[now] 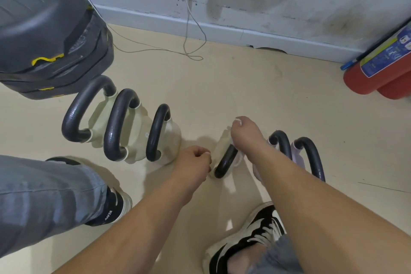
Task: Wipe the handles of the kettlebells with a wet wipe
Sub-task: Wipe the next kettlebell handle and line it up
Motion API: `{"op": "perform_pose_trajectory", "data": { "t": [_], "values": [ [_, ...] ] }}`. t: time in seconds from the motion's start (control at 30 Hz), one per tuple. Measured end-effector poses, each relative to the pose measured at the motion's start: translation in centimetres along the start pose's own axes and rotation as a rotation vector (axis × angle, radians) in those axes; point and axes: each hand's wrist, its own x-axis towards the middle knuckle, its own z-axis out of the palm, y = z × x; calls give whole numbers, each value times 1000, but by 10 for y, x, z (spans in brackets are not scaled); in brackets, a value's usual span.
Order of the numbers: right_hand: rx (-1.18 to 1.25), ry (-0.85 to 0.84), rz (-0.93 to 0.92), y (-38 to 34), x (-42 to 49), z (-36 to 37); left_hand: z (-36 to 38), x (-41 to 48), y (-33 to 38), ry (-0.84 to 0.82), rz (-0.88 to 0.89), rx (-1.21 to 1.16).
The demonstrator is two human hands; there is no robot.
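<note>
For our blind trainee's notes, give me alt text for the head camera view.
A person's right hand holds a wet wipe on a kettlebell's black handle, left hand curled beside it. Three more kettlebells stand to its left, two others to its right.

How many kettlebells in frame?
6. Left row: first kettlebell, second kettlebell, third kettlebell. Fourth kettlebell at centre, under the right hand gripping a wipe. Fifth kettlebell and sixth kettlebell at right, partly hidden by that forearm. Others may sit off frame.

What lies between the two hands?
In the head view, the black handle of a cream kettlebell lies between the left hand and the right hand, which holds a wet wipe against its top.
</note>
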Motion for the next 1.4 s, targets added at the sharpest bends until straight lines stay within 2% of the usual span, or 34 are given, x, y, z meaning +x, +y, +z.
{"op": "perform_pose_trajectory", "data": {
  "t": [0.1,0.17,0.3,0.4,0.53,0.6,0.67,0.73,0.8,0.87,0.97,1.0,1.17,1.23,1.33,1.4],
  "values": [
    [-70,34,-10,-1,7,0,5,0,0,-24,-16,3],
    [-310,85,-67,0,-1,14,6,2,-2,-8,-16,10],
    [-819,213,-318,20,-35,52,1,7,-4,49,-29,-51],
    [-1240,64,-608,29,-67,61,-7,7,-4,64,-74,-139],
    [-1403,-75,-710,23,-88,57,-16,4,5,75,-86,-200],
    [-1226,-111,-709,14,-90,48,-19,1,7,75,-71,-208],
    [-842,-76,-650,1,-97,41,-21,-4,8,63,-55,-206],
    [-471,-104,-484,-18,-102,36,-22,-8,10,65,-57,-190],
    [-229,-133,-303,-34,-101,27,-22,-10,14,52,-80,-243],
    [-98,-20,-206,-38,-95,11,-21,-11,18,53,-79,-295],
    [107,227,18,-17,-77,-19,-18,-11,15,61,-20,-210],
    [168,233,118,-11,-73,-27,-16,-12,13,53,-7,-159],
    [491,45,481,4,-63,-29,0,-16,6,-55,68,75],
    [584,25,524,0,-58,-19,4,-13,2,-78,84,130],
    [626,106,511,-20,-59,-18,5,-6,0,-36,65,145],
    [731,92,541,-32,-62,-20,5,-1,-1,-10,59,132]
  ]
}}
